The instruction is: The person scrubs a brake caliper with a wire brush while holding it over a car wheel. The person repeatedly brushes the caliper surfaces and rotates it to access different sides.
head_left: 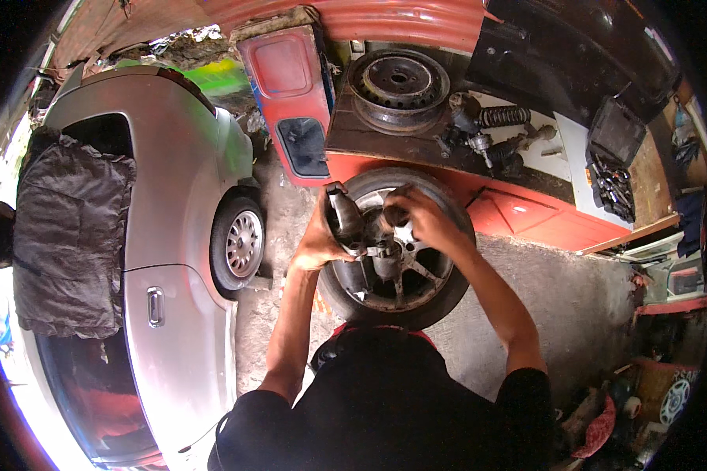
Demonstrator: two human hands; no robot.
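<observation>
My left hand (316, 242) is wrapped round the left side of a greasy grey metal car part (346, 217), which looks like a brake caliper. A rounded cylinder (386, 264) on its lower side faces me. Close to its right side, my right hand (424, 218) has its fingers curled round a small dark, round-ended piece, too hidden to name. Both hands are above a wheel (441, 294) with a spoked alloy rim and black tyre, lying flat in front of me. The part covers much of the rim's left half.
A silver car (177, 290) stands on the left, a dark cloth (71, 235) over its window. Ahead, a red-fronted bench (518, 216) carries a bare steel wheel (401, 82), a coil spring strut (504, 116) and an opened tool case (613, 184). Behind the wheel leans a red panel (283, 102).
</observation>
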